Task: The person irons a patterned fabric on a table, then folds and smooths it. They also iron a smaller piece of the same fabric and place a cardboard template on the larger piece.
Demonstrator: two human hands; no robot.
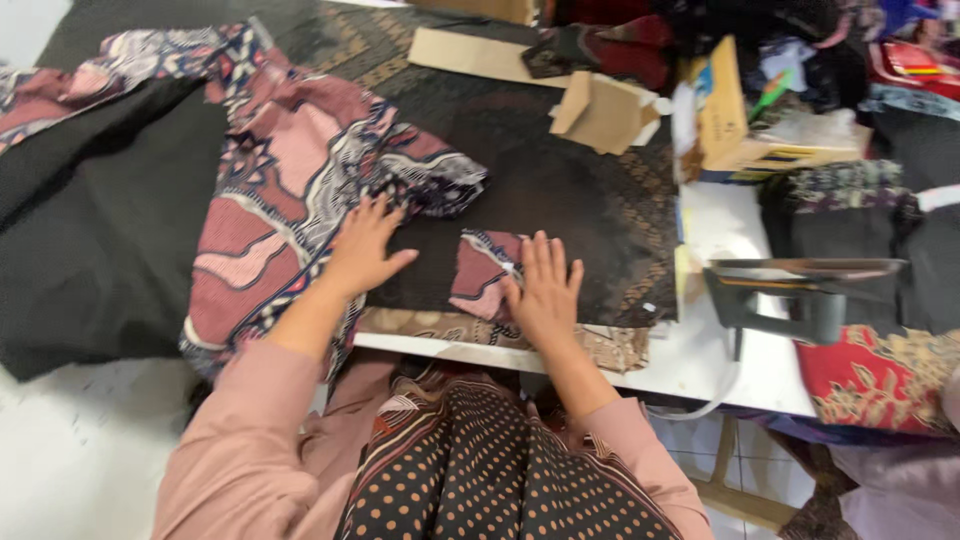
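My left hand lies flat, fingers spread, on a pink, maroon and black patterned garment that spreads across the dark brown pressing cloth. My right hand presses flat on a small piece of the same pink patterned fabric near the table's front edge. Neither hand grips anything. Both arms wear pink sleeves.
A grey flat iron rests on the white table to the right. Brown cardboard pieces and an open box lie at the back. Black cloth hangs at the left. Red patterned fabric sits at the right edge.
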